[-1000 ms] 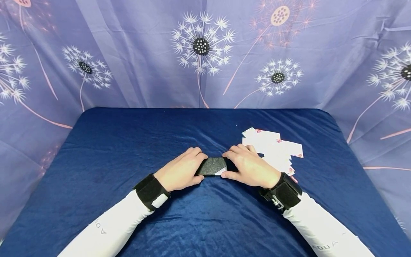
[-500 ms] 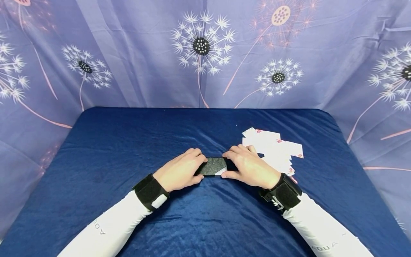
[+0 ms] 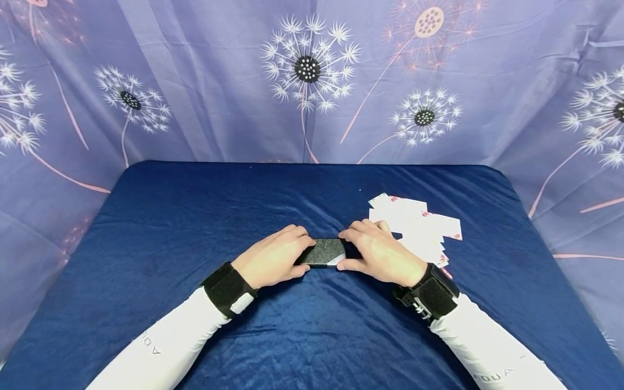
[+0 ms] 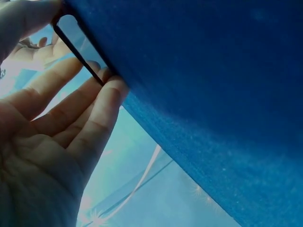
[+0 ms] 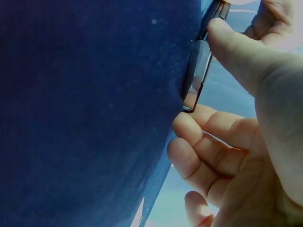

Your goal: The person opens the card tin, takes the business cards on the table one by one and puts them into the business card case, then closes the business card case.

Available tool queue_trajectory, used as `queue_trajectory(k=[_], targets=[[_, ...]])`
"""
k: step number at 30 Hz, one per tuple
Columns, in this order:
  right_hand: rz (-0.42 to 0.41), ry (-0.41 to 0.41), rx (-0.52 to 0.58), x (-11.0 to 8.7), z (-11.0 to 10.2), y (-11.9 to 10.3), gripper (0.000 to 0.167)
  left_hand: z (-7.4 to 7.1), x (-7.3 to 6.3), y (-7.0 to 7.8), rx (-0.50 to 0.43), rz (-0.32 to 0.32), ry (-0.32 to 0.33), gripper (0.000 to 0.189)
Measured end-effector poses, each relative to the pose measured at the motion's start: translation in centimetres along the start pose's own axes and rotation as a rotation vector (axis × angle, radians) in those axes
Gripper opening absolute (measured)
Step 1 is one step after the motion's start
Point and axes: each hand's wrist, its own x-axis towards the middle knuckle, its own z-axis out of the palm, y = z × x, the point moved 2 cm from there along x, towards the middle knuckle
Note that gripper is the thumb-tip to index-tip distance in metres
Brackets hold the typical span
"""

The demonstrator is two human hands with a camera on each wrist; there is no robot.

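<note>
A small flat case (image 3: 324,251) with a dark grey textured top and a silver corner lies at the middle of the blue-covered table. My left hand (image 3: 277,259) grips its left end, thumb on the near side and fingers along the far side. At the right end my right hand (image 3: 377,252) holds it the same way, thumb near the silver corner. From the left wrist view, the end of the case (image 4: 78,40) shows a black rim around a shiny light side. In the right wrist view, the thumb and a finger span the narrow end of the case (image 5: 199,68).
Several white cards (image 3: 420,244) with red floral corners lie overlapping just beyond and right of my right hand. The dark blue cloth (image 3: 219,200) covers the table, its far edge meeting a purple curtain (image 3: 219,81) with dandelion prints.
</note>
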Motion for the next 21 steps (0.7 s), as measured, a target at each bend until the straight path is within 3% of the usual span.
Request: queue_trajectory(k=[21], targets=[[-0.002, 0.005, 0.009, 0.05, -0.05, -0.05, 0.058, 0.02, -0.07, -0.23, 0.032, 0.026, -0.008, 0.041]])
